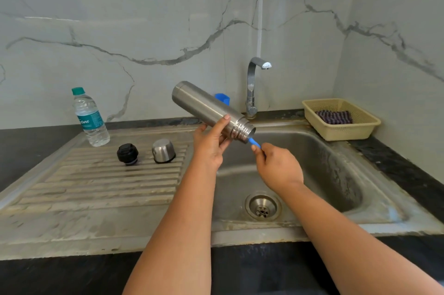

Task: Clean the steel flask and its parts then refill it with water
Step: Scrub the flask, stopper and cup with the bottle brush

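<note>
While the flask (211,107) was held tilted over the sink (336,174), mouth down toward the basin, the job looked to be in its scrubbing stage. The left hand (212,143) had its fingers and thumb wrapped round the body just above the threaded neck. The right hand (276,166) pinched a blue handle (254,142) whose far end ran into the mouth, probably a brush, though its head was hidden inside. Both parts were already off: the black stopper (127,154) and the steel cup (163,151) stood side by side on the drainboard (96,186), near a water bottle (90,118). Whether either had been washed could not be told. No water ran from the tap (254,88). By my reckoning, rinsing, cleaning the parts, refilling and closing up were all left
</note>
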A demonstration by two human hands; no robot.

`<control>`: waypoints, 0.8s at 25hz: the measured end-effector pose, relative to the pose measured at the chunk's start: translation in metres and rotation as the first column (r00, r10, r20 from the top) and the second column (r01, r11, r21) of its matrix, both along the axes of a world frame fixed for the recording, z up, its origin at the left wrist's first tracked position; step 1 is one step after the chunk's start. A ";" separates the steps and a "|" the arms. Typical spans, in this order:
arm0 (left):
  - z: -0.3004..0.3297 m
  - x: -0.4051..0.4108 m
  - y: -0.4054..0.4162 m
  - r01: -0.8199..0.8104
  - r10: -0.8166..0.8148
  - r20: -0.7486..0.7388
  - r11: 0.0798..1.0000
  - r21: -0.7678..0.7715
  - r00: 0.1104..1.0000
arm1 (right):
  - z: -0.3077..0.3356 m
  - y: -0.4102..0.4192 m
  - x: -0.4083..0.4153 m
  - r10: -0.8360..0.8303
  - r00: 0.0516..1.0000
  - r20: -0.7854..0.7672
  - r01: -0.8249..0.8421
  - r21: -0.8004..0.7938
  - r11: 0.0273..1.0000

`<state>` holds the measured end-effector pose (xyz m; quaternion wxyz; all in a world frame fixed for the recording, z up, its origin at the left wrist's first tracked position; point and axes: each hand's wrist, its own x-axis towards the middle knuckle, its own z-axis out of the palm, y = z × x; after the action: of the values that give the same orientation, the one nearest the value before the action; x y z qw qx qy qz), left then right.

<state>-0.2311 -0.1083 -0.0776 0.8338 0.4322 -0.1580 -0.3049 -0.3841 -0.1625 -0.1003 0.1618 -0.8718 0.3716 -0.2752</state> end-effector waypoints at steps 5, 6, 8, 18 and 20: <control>0.005 -0.006 0.004 0.026 -0.026 -0.032 1.000 -0.013 0.999 | 0.000 -0.001 0.005 0.188 0.974 0.126 -0.221 0.365 0.904; 0.006 -0.008 0.006 0.016 -0.016 -0.017 1.000 -0.010 1.000 | 0.002 -0.002 0.001 0.202 0.950 0.238 -0.302 0.537 0.787; 0.010 -0.007 0.011 0.026 -0.027 -0.015 0.999 -0.045 1.000 | 0.010 -0.001 -0.006 0.150 0.883 0.445 -0.468 0.808 0.359; 0.005 -0.009 0.010 0.017 -0.012 -0.037 0.991 0.131 0.999 | 0.003 -0.003 -0.004 0.046 0.991 -0.124 -0.045 0.006 0.999; 0.002 -0.001 0.016 0.107 -0.100 -0.123 0.993 0.050 0.987 | -0.002 -0.006 0.000 0.226 0.972 0.059 -0.227 0.458 0.859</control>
<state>-0.2324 -0.0927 -0.0759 0.8123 0.4278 -0.1212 -0.3776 -0.3844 -0.1684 -0.1026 0.3962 -0.8453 0.3210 -0.1595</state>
